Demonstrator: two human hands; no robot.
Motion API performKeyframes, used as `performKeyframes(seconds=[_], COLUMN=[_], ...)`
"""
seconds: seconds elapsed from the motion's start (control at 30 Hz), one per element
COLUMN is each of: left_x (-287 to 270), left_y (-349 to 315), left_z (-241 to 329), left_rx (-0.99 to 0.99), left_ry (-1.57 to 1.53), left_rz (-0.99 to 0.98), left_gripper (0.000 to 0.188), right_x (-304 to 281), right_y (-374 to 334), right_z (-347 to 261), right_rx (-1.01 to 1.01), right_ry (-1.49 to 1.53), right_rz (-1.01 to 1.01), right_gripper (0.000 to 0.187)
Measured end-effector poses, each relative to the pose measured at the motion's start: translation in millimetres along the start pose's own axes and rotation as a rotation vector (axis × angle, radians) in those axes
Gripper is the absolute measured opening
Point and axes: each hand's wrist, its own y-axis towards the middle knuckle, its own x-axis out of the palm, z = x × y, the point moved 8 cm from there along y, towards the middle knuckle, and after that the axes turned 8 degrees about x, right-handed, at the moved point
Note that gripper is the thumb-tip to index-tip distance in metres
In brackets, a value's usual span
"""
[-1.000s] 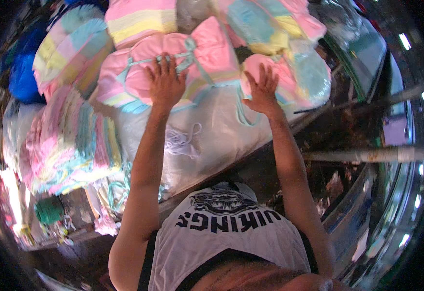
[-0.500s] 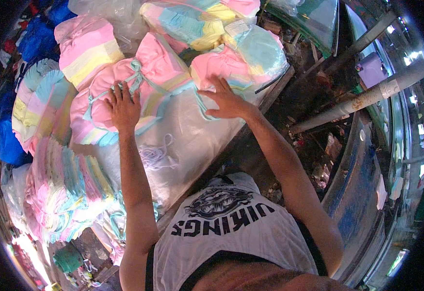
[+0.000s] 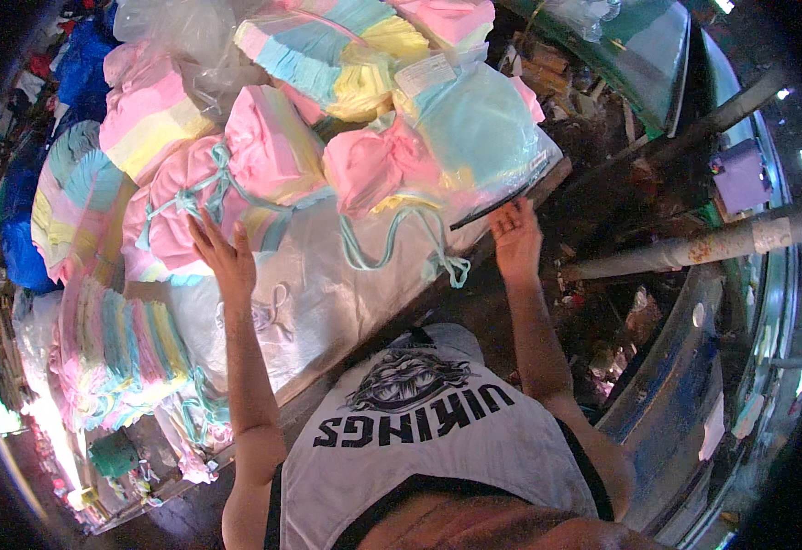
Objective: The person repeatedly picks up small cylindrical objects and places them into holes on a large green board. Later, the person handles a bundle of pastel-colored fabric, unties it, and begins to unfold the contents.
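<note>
My left hand (image 3: pixel 225 258) is open, its fingers stretched out at the near side of a pink cloth bundle (image 3: pixel 176 215) tied with a light teal cord (image 3: pixel 220 165). Whether the fingertips touch the cloth I cannot tell. My right hand (image 3: pixel 516 243) is open at the table's right edge, beside a thin black strip (image 3: pixel 479 216), and appears to hold nothing. Left of that hand, a loop of teal cord (image 3: pixel 390 252) lies slack on the white covering, below a second pink bundle (image 3: pixel 378 170). A third bundle (image 3: pixel 275 147), pink with pastel stripes, stands between the two.
Stacked pastel cloths (image 3: pixel 126 339) lie at the left, near a small tangle of white cord (image 3: pixel 272 316). More striped bundles (image 3: pixel 327 50) and a plastic-wrapped blue one (image 3: pixel 474 119) fill the far side. A rusty pale pipe (image 3: pixel 676 252) slants in at the right.
Both hands have drawn back from the bundles. My right hand has moved right to the table's edge, and the teal cord near it now lies looped in the open. The view has shifted slightly.
</note>
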Motion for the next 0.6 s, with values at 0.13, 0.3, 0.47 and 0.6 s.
performKeyframes(seconds=[0.13, 0.3, 0.47, 0.6], left_x=[1.3, 63.6, 123.9, 146.9], left_y=[15.4, 13.7, -23.8, -23.3], left_z=[109.4, 222.2, 289.9, 296.2], left_rx=[0.063, -0.084, -0.521, -0.669], left_ry=[-0.368, -0.803, -1.506, -1.541], left_rz=[-0.027, -0.332, -0.650, -0.627], left_gripper=[0.055, 0.023, 0.075, 0.075], right_x=[60.4, 88.5, 102.6, 95.8], right_y=[24.8, 13.8, 17.3, 40.5], right_z=[-48.6, -59.4, -77.9, -69.4], right_rx=[0.087, 0.165, 0.157, 0.225], right_ry=[0.227, 0.045, 0.092, -0.021], right_rz=[-0.458, -0.068, -0.139, -0.135], right_gripper=[0.045, 0.052, 0.053, 0.053])
